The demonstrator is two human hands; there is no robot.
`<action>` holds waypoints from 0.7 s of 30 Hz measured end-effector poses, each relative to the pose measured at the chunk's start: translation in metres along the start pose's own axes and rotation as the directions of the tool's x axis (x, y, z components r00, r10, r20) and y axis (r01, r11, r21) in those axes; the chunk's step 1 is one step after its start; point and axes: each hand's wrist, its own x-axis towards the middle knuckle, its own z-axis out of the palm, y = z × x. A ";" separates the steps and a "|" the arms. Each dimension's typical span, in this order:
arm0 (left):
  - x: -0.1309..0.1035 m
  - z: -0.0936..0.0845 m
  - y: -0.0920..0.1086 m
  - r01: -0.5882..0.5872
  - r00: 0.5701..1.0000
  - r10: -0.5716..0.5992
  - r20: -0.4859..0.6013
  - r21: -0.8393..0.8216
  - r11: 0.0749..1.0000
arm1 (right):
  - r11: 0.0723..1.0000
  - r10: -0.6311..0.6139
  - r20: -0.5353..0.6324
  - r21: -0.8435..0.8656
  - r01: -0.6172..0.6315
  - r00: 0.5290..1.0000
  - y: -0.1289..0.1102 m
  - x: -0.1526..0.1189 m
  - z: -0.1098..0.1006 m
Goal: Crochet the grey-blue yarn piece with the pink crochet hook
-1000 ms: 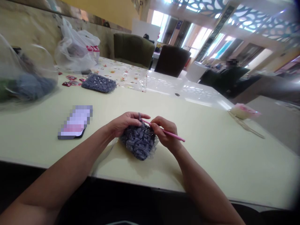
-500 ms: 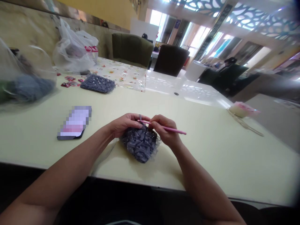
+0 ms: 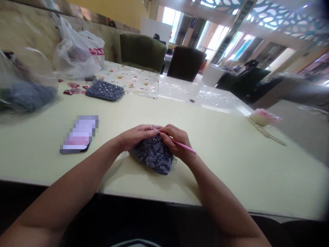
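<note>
A dark grey crocheted piece point(image 3: 158, 156) with ruffled texture is held above the near middle of a pale tabletop point(image 3: 239, 161), set back from the table's front edge; whether its lower corner touches the surface cannot be told. Its upper edge is gripped narrowly by the left hand point(image 3: 137, 135), with the thumb laid along that edge. A slim pink hook point(image 3: 186, 148) is pinched in the right hand point(image 3: 177, 139), its rear end extended past the wrist and its front end partly hidden among the fingers. The two hands are brought close together, fingertips almost meeting. A thin grey strand point(image 3: 114, 169) is seen below the left wrist, trailed toward the front edge, which is crossed by both forearms. To the left, a phone point(image 3: 81, 132) is laid well apart from the left hand, with a strip of tabletop between. Farther back, a flat grey crocheted square point(image 3: 105, 90) is placed beside red wrappers point(image 3: 68, 92), near the edge of a floral cover point(image 3: 136, 80); the back left is taken up by a white plastic bag point(image 3: 77, 56) and a clear bag point(image 3: 31, 96). The widest room is found to the right, where tabletop is stretched toward a pink-and-white item point(image 3: 264, 116) with a cord point(image 3: 268, 133) near the far edge.
</note>
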 end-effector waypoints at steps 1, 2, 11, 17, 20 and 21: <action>0.000 -0.004 0.002 -0.032 0.998 0.038 -0.045 0.132 0.991 | 0.999 0.027 -0.028 0.036 -0.026 0.999 -0.002 0.001 0.000; -0.001 -0.007 0.003 -0.058 0.991 0.087 -0.097 0.274 0.960 | 0.996 0.059 -0.050 0.063 -0.056 0.997 -0.003 0.001 0.000; 0.002 -0.019 0.007 -0.080 0.968 0.193 -0.162 0.529 0.845 | 0.966 0.230 -0.089 0.145 -0.216 0.969 -0.003 0.002 -0.001; 0.001 -0.015 0.003 -0.040 0.997 0.051 -0.066 0.157 0.987 | 0.968 0.198 -0.066 0.173 -0.184 0.978 -0.003 0.000 0.000; 0.000 -0.019 0.004 -0.008 0.997 0.018 -0.079 0.129 0.992 | 0.967 0.198 -0.029 0.171 -0.190 0.980 -0.002 0.001 -0.003; -0.001 -0.020 0.004 -0.004 0.995 0.017 -0.096 0.135 0.991 | 0.966 0.196 -0.008 0.172 -0.192 0.981 -0.002 0.002 -0.005</action>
